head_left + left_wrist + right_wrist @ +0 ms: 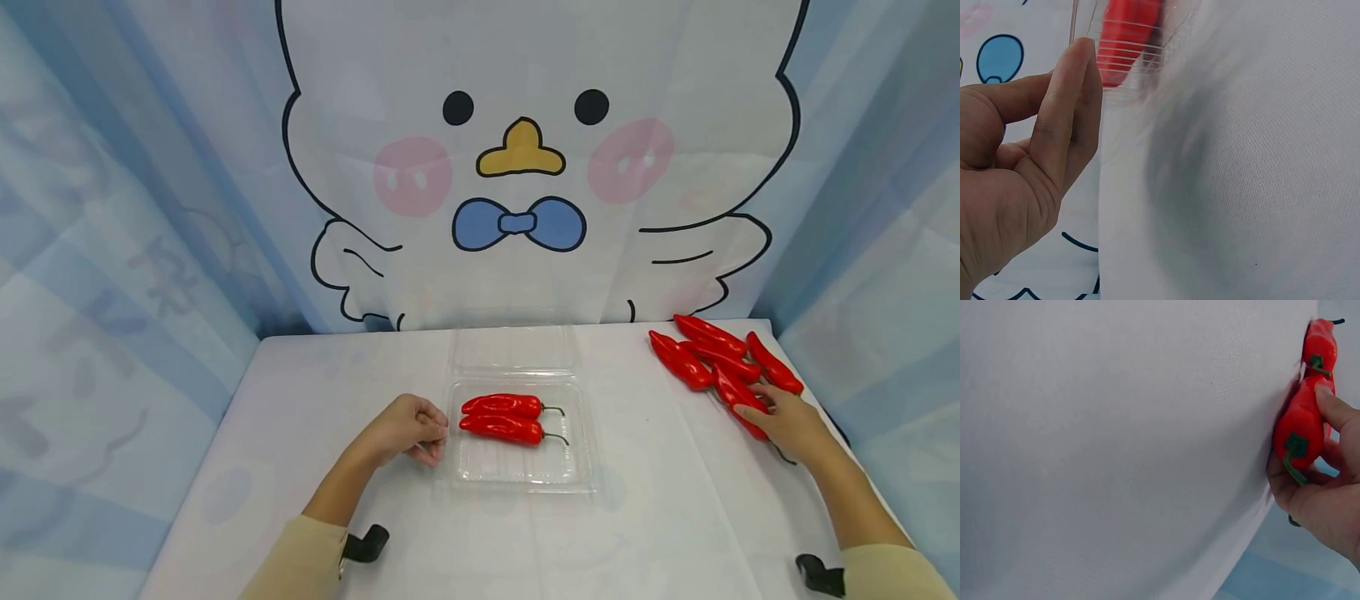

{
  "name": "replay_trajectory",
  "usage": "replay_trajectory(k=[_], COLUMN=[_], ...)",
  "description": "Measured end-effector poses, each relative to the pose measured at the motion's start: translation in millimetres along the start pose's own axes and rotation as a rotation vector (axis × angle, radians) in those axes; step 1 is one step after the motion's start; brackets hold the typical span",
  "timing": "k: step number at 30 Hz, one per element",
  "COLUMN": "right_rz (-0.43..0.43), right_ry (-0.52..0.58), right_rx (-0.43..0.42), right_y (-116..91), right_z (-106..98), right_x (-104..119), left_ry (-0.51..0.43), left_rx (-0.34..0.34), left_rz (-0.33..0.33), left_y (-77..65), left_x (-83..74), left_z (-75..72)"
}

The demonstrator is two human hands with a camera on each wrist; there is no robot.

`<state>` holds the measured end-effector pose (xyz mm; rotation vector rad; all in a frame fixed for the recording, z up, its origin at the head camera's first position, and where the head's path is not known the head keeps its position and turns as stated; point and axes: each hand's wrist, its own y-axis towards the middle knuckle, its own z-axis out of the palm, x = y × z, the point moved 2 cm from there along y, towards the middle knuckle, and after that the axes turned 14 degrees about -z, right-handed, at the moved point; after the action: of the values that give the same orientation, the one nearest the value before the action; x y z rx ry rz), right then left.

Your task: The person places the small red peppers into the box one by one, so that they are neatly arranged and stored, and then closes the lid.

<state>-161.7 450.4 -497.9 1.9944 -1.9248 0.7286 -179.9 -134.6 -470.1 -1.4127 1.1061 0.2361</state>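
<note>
Now the left hand (405, 429) pinches the left rim of the clear tray (517, 479), which sits mid-worktop holding two red peppers (501, 417). Off to the right, the right hand (787, 425) closes its grip around one pepper (1300, 428) from the loose pile (712, 354). No readable writing shows anywhere.

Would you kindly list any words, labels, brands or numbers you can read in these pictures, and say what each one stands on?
There is no readable text in any view.
The backdrop carries only a cartoon bird, no words.
Faint marks on the left curtain are too blurred to read.
The clear tray, the peppers and the tablecloth bear no label.
</note>
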Motion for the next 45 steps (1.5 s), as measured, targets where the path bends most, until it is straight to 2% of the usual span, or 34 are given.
replay_trajectory(k=[11, 20, 45], right_rz=[0.026, 0.023, 0.032], right_ry=[0.035, 0.042, 0.055], right_rx=[-0.045, -0.070, -0.013], right_y=[-5, -6, -12], right_z=[2, 0, -8], right_x=[1, 3, 15], left_ry=[-0.001, 0.009, 0.017], left_rx=[0.011, -0.006, -0.002], left_rz=[0.008, -0.015, 0.002], left_y=[1.1, 1.9, 3.0], left_x=[0.9, 0.0, 1.0], left_z=[-0.3, -0.2, -1.8])
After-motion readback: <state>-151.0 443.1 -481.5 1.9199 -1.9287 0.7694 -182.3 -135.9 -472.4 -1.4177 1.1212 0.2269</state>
